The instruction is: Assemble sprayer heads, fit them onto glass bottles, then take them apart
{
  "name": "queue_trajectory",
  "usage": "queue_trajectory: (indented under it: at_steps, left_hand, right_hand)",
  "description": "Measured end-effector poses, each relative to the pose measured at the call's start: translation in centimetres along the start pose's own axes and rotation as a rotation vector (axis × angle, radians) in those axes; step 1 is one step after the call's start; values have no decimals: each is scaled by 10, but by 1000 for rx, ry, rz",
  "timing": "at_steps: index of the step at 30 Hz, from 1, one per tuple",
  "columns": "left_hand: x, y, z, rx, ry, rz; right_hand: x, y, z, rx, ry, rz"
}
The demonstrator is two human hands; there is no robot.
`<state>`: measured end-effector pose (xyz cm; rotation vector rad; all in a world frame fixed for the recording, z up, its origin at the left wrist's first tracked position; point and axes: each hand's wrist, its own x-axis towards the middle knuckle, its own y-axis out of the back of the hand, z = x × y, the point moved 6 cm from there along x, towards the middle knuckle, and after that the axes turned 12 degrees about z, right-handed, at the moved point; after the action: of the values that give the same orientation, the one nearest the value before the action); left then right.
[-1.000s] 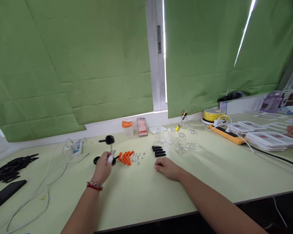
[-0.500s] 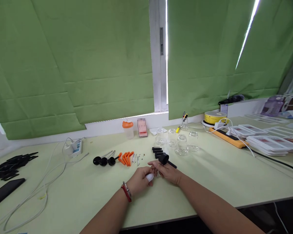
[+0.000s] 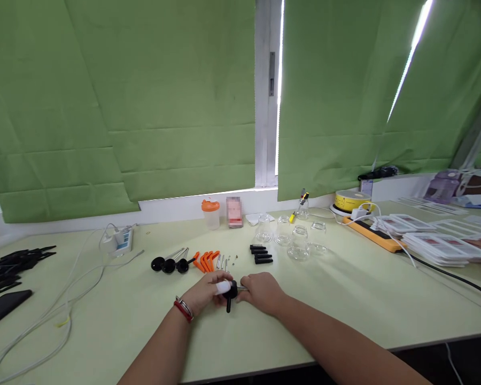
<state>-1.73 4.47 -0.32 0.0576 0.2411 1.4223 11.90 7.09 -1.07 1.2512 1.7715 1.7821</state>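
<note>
In front of me, my left hand [image 3: 211, 287], with a white wrapping on its thumb, is closed around a black round part [image 3: 233, 290] with a short black stem pointing down. My right hand [image 3: 262, 292] pinches a thin metal rod [image 3: 242, 288] to the right of that part. Fingers hide where the rod meets it. Left of the hands lie several black round cups [image 3: 169, 266] with metal rods, then orange angled pieces [image 3: 206, 262]. Short metal pins [image 3: 222, 262] and tiny bits lie beyond my left hand. Black ridged pieces [image 3: 260, 254] are stacked beyond my right hand.
Clear glasses [image 3: 299, 243] stand at back right, near a yellow-handled tool [image 3: 292, 217]. An orange-lidded cup [image 3: 211, 215] stands by the wall. A power strip [image 3: 124, 241] with cables is left; an orange strip [image 3: 372, 234] and white card stacks [image 3: 436, 248] are right, beside another person's hand.
Both hands have shifted left and parted slightly. The black round part has turned from above my right hand to my left hand's grip, its rod now pointing right.
</note>
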Motion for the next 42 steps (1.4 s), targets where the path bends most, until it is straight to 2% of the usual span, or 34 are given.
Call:
queue_trajectory:
  at_steps: [3, 5, 9, 12, 17, 21, 29, 33, 37, 42]
  left_hand:
    - [2, -1, -1, 130, -53, 9]
    - [4, 3, -1, 161, -69, 31]
    - [7, 13, 0, 190, -110, 96]
    - [8, 17, 4, 230, -161, 123]
    - [9, 18, 2, 324, -218, 122]
    - [12, 20, -2, 394, -244, 125]
    - [12, 18, -2, 430, -220, 116]
    - [12, 18, -6, 428, -203, 101]
    - [13, 19, -7, 428, -223, 108]
    - [12, 18, -6, 402, -258, 120]
  right_hand:
    - [2, 2, -4, 110, 110, 35]
    - [5, 6, -3, 187, 127, 89]
    - [23, 7, 12, 101, -26, 156]
    - [46, 0, 21, -34, -110, 134]
    - [80, -10, 27, -124, -73, 77]
    - [91, -16, 30, -162, -46, 23]
    - [89, -20, 30, -161, -44, 26]
    - [83, -14, 25, -92, -52, 42]
    - [66, 6, 26, 57, -87, 113]
    - [32, 22, 45, 291, -184, 149]
